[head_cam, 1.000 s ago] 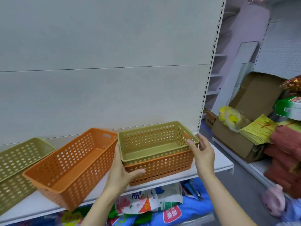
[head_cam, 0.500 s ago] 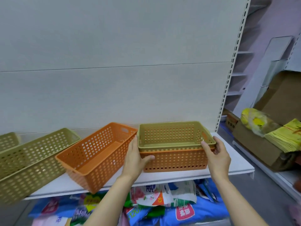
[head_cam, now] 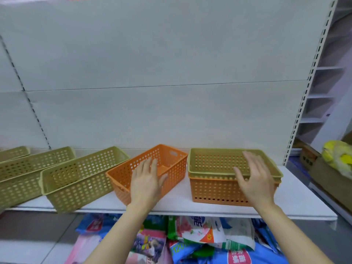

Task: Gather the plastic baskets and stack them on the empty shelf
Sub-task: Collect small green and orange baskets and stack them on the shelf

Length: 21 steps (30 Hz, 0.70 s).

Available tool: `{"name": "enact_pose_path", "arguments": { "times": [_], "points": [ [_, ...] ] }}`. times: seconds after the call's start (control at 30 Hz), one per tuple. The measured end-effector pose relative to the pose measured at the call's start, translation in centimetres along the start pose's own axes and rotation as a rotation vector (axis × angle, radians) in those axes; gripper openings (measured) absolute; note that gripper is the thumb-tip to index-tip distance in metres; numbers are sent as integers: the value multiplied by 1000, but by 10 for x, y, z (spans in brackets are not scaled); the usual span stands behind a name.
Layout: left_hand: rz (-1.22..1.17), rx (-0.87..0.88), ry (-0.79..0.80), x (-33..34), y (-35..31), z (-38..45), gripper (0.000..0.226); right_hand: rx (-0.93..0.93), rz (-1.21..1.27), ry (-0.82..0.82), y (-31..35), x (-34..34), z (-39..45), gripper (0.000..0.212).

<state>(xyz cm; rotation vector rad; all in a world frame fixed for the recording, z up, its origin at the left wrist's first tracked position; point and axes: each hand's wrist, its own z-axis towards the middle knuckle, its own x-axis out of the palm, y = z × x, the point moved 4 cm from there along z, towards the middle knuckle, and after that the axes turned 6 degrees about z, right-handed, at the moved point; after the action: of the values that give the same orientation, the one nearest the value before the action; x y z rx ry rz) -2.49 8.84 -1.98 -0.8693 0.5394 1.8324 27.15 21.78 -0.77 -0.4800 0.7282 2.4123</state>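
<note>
Both hands are spread wide and hold nothing. The left hand (head_cam: 145, 184) has its fingers straight and apart, in front of the lone orange basket (head_cam: 152, 169). I cannot tell if it touches that basket. The right hand (head_cam: 255, 180) is spread too, in front of the stack of two baskets. I cannot tell if it touches the stack.

The stack sits on the white shelf (head_cam: 297, 204), toward its right end. In the stack, a green basket (head_cam: 224, 161) sits inside an orange bottom basket (head_cam: 213, 191). The green rim shows just above the orange rim.

The lone orange basket sits just left of the stack, with a small gap between them. It is turned at a slant, and its near corner reaches the front edge of the shelf.

Left of that basket is a big green basket (head_cam: 80, 178), also at a slant. Its near corner hangs over the front edge of the shelf. Farther left is a second green basket (head_cam: 28, 174), close beside the first. A third green basket (head_cam: 14, 153) peeks in at the far left, behind the second.

Below the shelf is a pile of bright bags (head_cam: 200, 237) in blue, pink, green and white. Right of the shelf, well apart from it, a brown cardboard box (head_cam: 323, 174) holds a yellow bag (head_cam: 337, 157).
</note>
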Motion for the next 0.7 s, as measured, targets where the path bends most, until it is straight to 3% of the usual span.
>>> {"name": "enact_pose_path", "arguments": {
  "times": [0.13,0.27,0.37,0.5,0.7],
  "points": [
    [-4,-279,48,2,42,-11,72,-60,55,62,32,28,-6,58],
    [-258,-708,245,4,68,-26,87,-102,99,79,52,47,-7,55],
    [-362,-867,342,7,72,-27,79,-131,93,66,67,56,-8,54],
    [-340,-880,290,-4,72,-25,72,-140,82,61,82,62,-6,56],
    [-325,-679,48,-49,90,-31,65,-46,125,45,111,72,7,66]
  ]
}}
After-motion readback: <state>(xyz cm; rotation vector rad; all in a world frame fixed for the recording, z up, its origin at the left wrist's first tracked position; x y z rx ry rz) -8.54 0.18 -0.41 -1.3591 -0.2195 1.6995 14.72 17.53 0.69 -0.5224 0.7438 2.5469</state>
